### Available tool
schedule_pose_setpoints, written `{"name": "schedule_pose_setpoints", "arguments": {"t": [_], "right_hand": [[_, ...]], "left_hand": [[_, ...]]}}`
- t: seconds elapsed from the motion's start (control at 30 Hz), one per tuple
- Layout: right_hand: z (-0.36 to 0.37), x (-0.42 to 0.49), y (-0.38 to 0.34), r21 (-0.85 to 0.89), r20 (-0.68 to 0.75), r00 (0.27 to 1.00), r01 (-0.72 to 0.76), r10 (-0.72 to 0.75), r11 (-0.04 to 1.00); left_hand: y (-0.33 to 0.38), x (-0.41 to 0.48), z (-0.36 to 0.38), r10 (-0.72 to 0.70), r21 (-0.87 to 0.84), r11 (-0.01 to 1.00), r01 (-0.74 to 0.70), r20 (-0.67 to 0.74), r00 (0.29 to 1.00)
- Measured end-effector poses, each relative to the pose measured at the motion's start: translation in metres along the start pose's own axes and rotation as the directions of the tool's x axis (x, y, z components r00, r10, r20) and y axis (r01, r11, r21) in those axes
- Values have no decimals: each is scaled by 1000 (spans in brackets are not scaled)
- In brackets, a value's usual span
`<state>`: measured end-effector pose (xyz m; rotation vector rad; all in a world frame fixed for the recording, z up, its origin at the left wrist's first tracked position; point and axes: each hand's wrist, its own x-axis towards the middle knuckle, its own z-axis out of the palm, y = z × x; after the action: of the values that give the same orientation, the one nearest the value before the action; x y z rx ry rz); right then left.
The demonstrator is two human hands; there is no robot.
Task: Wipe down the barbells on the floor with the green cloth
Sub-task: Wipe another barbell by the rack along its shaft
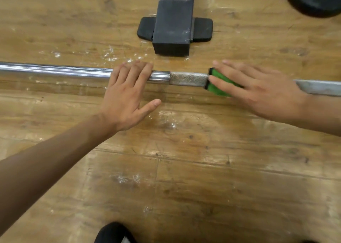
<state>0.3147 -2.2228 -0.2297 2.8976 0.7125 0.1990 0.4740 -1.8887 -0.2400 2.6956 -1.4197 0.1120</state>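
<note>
Head: right hand point(258, 93) atop cloth point(222, 83)

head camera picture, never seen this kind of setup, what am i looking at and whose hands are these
There is no machine here. A camera worn on a person's head looks down at their own two bare hands. A steel barbell lies across the wooden floor. The left hand rests flat on the bar. The right hand presses a green cloth onto the bar with straight fingers; nothing is gripped. Behind the bar are a black equipment foot and a dark round weight plate.
</note>
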Motion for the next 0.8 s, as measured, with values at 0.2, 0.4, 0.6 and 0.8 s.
{"name": "schedule_pose_setpoints", "arguments": {"t": [0.2, 0.4, 0.6, 0.8], "right_hand": [[0, -30, 29, -40, -1, 995, -95, 95, 995], [12, 60, 5, -18, -14, 1000, 3, -3, 1000], [19, 114, -11, 100, -50, 999, -11, 16, 995], [8, 53, 24, 73, 32, 999, -42, 40, 996]], "left_hand": [[1, 17, -1, -16, 44, 999, 15, 41, 999], [0, 29, 1, -55, 52, 997, 53, 29, 998], [-6, 33, 1, -24, 33, 999, 23, 15, 1000], [-5, 31, 3, -37, 15, 999, 37, -4, 999]]}}
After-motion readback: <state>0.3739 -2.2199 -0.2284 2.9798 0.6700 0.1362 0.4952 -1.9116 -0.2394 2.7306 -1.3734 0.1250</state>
